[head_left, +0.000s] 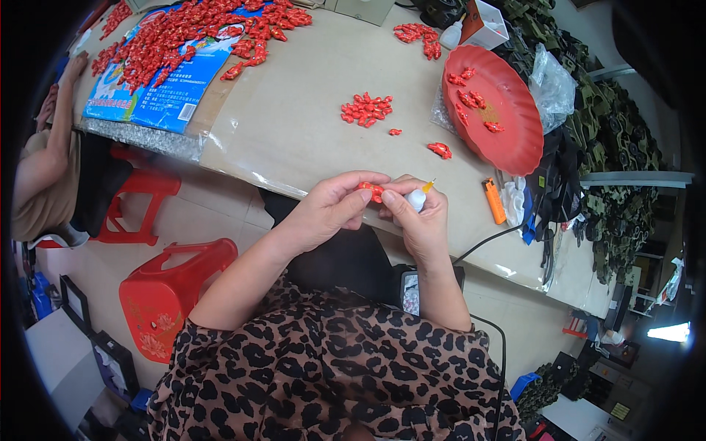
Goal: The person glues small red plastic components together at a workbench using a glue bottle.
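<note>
My left hand (329, 206) pinches a small shiny red piece (373, 192) at the near edge of the table. Against its other side press the fingers of my right hand (425, 224), which also grips a small white squeeze bottle (416, 200) with a yellow nozzle. The nozzle points up and away to the right, apart from the red piece. Beyond my hands lies a cluster of small red parts (366, 109), with a single tiny one (396, 132) beside it. A larger red piece (440, 150) rests nearer the plate. What exact shape these pieces have is too small to tell.
A scalloped red plate (507, 84) holds several red pieces at the right. An orange lighter (493, 201) lies near the table edge by a black cable. A big red heap (173, 40) covers blue packaging (173, 92) at far left, near another person's arm (62, 103). Red stools (158, 309) stand below.
</note>
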A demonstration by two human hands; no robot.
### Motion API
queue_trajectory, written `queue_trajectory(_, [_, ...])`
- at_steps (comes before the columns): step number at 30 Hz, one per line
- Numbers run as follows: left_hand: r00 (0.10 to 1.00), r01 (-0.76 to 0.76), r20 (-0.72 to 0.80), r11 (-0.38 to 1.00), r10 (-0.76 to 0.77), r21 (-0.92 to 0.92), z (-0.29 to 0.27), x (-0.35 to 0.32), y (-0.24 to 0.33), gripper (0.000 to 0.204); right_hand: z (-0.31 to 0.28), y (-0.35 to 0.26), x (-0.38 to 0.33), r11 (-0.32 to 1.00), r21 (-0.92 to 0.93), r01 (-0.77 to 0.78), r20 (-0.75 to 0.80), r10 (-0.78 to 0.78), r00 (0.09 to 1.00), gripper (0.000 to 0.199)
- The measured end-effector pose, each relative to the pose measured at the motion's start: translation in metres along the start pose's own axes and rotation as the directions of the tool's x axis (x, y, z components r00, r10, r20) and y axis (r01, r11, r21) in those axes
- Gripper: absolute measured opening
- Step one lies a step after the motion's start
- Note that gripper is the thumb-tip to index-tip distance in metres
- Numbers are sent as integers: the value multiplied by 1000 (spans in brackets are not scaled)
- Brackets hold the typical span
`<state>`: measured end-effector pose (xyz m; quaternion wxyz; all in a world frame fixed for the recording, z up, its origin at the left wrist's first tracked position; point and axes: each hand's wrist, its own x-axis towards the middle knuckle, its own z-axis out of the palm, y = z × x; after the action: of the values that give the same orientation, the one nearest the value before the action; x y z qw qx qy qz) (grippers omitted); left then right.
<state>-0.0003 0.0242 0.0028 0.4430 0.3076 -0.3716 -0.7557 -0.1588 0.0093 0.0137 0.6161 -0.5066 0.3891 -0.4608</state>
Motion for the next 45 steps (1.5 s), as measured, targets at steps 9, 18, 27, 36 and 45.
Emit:
queue_trajectory(9, [1000,6,-11,999,-5,48,3,1,2,27,2,2,-2,997,-65,33,1,-33,999,3])
queue_trajectory(18, [988,-154,24,981,152,122,5,-2,5,29,-1,3,-4,996,69,57,6,-58,998,8])
queue_trajectory(27, [964,-256,19,905,265,339,14,0,7,22,-8,3,-4,982,179,67,19,-71,997,8])
queue_trajectory(36, [999,37,-31,998,-38,-47,22,20,9,18,-12,-8,-9,941,339,5,-133,42,990,7])
queue_trajectory(45, [993,64,-107,986,-48,153,33,43,11,18,-45,-15,-12,981,157,112,-310,-59,949,9])
